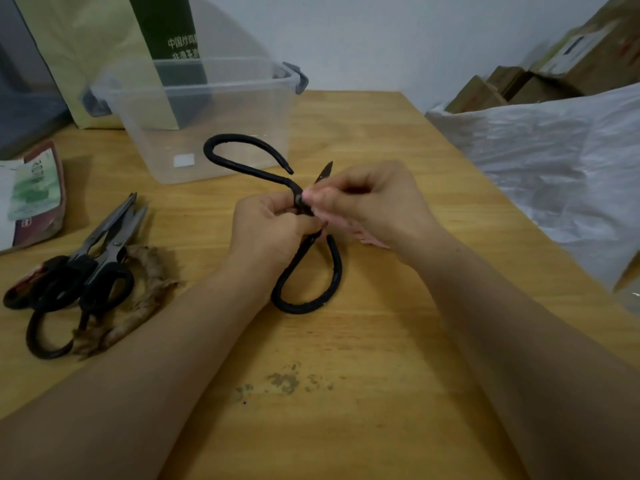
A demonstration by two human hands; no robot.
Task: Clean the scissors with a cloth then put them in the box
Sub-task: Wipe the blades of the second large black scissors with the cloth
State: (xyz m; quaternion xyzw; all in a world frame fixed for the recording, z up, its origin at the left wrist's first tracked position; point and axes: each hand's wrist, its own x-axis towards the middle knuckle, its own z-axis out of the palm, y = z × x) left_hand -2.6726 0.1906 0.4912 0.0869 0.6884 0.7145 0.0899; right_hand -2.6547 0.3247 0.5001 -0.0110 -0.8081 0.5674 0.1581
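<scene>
Black and large, the scissors point(335, 271) are held in the air above the wooden table point(381, 341), just in front of the person and between both hands. The left hand point(270, 230) has its fingers curled round the scissors close to the pivot. The right hand point(374, 202) is curled too and pinches a pink cloth point(369, 239) against the blades. Most of the cloth is hidden under this hand, and the blades are almost fully covered.

Only the blade tip point(325, 170) comes out above the right hand, and it points away from the person and a little to the right. The two loop handles are spread wide apart. One loop reaches away and to the left, towards the box, and the other hangs down towards the person, so the long axis runs roughly from near to far.

Behind the hands, the clear plastic box point(221, 109) stands open, near the far loop, with nothing between them. To the left, well apart from the hands, the spare scissors point(90, 268) lie in a pile, partly on a brown ragged piece point(145, 296) and near a printed packet point(34, 199). A paper bag point(86, 46) stands behind the box. On the right lie a white plastic sheet point(554, 161) and cardboard boxes point(561, 71). Dark stains point(284, 381) mark the table near the person.
</scene>
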